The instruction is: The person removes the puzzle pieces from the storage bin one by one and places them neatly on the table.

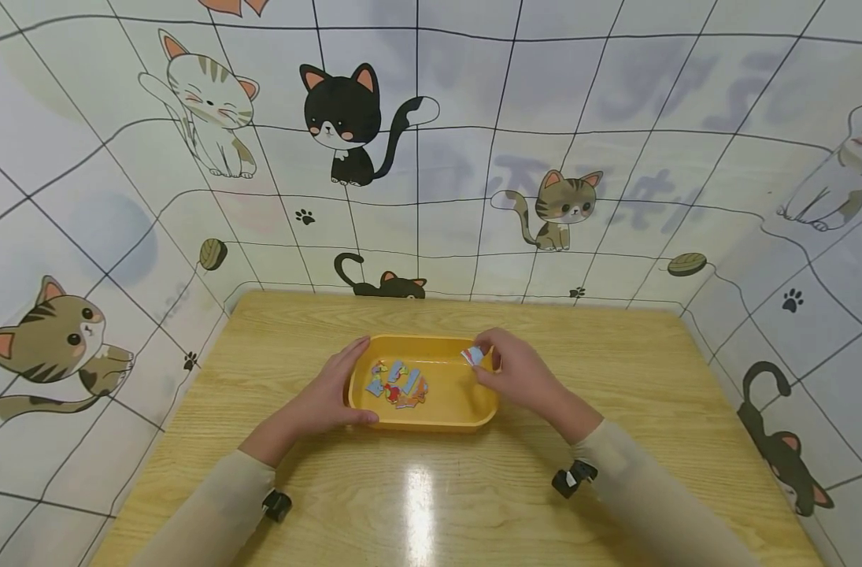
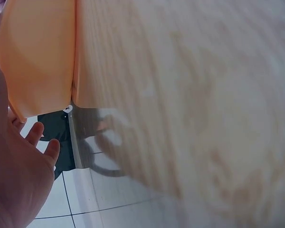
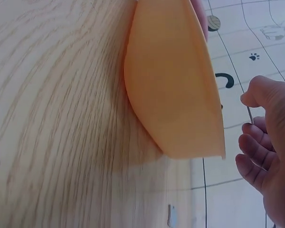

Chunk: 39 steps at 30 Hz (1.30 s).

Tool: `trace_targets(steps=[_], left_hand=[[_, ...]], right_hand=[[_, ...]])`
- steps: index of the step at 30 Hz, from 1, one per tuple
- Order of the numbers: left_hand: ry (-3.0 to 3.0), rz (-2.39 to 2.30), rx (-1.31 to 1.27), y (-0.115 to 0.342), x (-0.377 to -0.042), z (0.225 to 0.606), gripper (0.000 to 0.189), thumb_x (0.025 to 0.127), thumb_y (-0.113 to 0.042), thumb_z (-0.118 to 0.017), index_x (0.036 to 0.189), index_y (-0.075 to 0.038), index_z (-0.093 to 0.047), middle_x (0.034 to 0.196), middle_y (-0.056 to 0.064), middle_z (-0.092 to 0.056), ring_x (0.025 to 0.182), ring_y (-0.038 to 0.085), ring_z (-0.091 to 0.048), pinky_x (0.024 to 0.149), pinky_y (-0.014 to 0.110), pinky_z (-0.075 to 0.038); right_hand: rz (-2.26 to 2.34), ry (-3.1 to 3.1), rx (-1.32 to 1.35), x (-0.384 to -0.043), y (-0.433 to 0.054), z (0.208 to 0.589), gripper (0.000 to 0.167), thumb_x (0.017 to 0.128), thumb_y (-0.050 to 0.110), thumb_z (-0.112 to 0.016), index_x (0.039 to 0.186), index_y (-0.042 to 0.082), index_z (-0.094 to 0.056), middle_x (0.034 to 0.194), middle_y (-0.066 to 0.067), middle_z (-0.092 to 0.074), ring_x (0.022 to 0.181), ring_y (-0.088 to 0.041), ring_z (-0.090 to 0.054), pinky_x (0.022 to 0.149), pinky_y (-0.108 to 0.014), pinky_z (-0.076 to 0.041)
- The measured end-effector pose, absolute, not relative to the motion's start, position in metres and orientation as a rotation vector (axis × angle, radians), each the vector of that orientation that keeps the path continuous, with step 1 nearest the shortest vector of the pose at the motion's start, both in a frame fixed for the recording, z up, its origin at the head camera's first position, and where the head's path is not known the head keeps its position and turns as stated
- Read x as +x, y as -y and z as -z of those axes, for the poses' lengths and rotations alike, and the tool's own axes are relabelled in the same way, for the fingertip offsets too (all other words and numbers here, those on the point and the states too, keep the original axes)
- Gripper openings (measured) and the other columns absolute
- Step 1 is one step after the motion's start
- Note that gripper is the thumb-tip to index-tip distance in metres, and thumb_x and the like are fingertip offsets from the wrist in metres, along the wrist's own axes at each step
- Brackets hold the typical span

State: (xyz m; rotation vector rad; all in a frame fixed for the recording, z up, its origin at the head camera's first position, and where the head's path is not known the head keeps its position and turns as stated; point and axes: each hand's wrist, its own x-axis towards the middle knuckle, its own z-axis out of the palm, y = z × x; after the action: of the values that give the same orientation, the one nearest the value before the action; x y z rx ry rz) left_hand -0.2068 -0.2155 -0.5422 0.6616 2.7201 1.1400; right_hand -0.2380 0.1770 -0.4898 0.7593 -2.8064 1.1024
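A yellow plastic tray [image 1: 441, 425] stands on the wooden table. Several small colourful jigsaw puzzle pieces [image 1: 398, 386], blue, orange and red, lie in a loose pile in its left half. My left hand [image 1: 331, 392] grips the tray's left end, thumb on the front side and fingers along the back left corner; in the left wrist view that hand [image 2: 19, 166] is beside the tray wall. Above the tray's right end my right hand [image 1: 519, 370] pinches a light blue, white and red puzzle piece [image 1: 473, 356]. Only a thin edge of it shows in the right wrist view.
The light wooden table [image 1: 260, 346] extends around the tray. A white cloth [image 1: 459, 157] with black grid lines and cartoon cats stands behind the table and along both sides. Black devices [image 1: 575, 478] sit at both wrists.
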Motion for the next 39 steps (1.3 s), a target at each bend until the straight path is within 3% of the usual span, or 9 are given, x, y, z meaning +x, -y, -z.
trace_targets(steps=[9,17,22,30,39], left_hand=[[-2.727,-1.130,0.657,0.215,-0.206,0.543,0.141,0.075,-0.066,-0.097,0.180,-0.027,-0.011,0.185,-0.004,-0.012,0.169,0.033,-0.015,0.131,0.066,-0.021],[-2.704,-1.163,0.649,0.214,-0.204,0.538,0.140,0.076,-0.053,-0.102,0.180,-0.022,-0.013,0.185,-0.002,-0.013,0.168,0.034,-0.014,0.132,0.066,-0.022],[-2.702,-1.159,0.640,0.214,-0.204,0.538,0.140,0.076,-0.053,-0.102,0.180,-0.023,-0.012,0.185,-0.002,-0.012,0.168,0.034,-0.013,0.132,0.066,-0.021],[-2.699,-1.163,0.629,0.214,-0.204,0.538,0.140,0.076,-0.053,-0.102,0.180,-0.024,-0.012,0.185,-0.002,-0.012,0.169,0.034,-0.013,0.131,0.066,-0.022],[-2.698,-1.161,0.630,0.214,-0.205,0.539,0.141,0.075,-0.055,-0.101,0.180,-0.025,-0.012,0.185,-0.003,-0.011,0.169,0.034,-0.013,0.131,0.067,-0.023]], right_hand=[[-1.159,2.758,0.723,-0.240,-0.202,0.487,0.038,0.094,0.011,-0.085,0.129,0.007,-0.069,0.109,-0.005,-0.069,0.082,-0.018,-0.060,0.065,-0.032,-0.053],[-1.163,2.711,0.699,-0.245,-0.230,0.495,0.038,0.095,0.006,-0.085,0.129,0.004,-0.069,0.108,-0.013,-0.070,0.081,-0.019,-0.059,0.066,-0.030,-0.051],[-1.138,2.711,0.654,-0.249,-0.246,0.505,0.036,0.095,0.003,-0.085,0.127,0.001,-0.069,0.108,-0.015,-0.070,0.081,-0.020,-0.059,0.066,-0.029,-0.051],[-1.063,2.782,0.580,-0.255,-0.261,0.517,0.035,0.098,0.009,-0.085,0.128,0.003,-0.068,0.109,-0.009,-0.069,0.082,-0.020,-0.059,0.068,-0.032,-0.053],[-1.032,2.863,0.481,-0.263,-0.269,0.533,0.036,0.098,0.010,-0.084,0.128,-0.003,-0.069,0.108,-0.012,-0.070,0.084,-0.022,-0.060,0.068,-0.033,-0.052]])
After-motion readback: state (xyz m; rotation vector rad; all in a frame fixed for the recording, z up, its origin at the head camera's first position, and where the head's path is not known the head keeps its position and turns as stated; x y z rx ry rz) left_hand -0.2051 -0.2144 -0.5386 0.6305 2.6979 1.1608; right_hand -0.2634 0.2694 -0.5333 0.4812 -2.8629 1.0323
